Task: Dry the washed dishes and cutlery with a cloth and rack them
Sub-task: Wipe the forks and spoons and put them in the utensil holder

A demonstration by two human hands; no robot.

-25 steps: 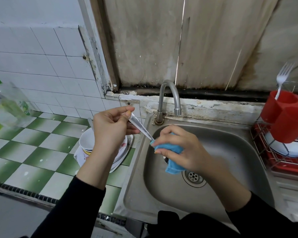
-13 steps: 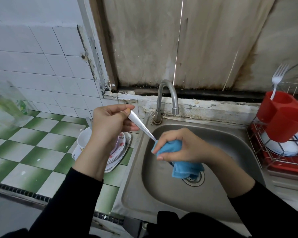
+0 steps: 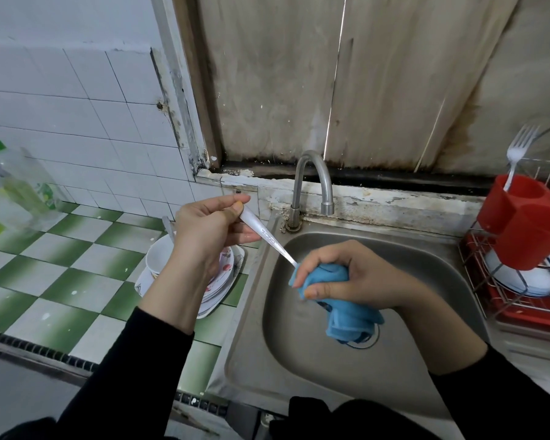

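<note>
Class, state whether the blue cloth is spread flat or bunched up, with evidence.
Bunched up. The right hand grips the blue cloth in a wad around the lower end of the utensil; loose folds hang beneath the hand.

Two hands, one cloth, one held utensil.

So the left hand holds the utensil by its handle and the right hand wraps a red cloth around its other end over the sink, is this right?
Only the colour is wrong: in the head view the cloth around the utensil is blue, not red. The rest stands.
</note>
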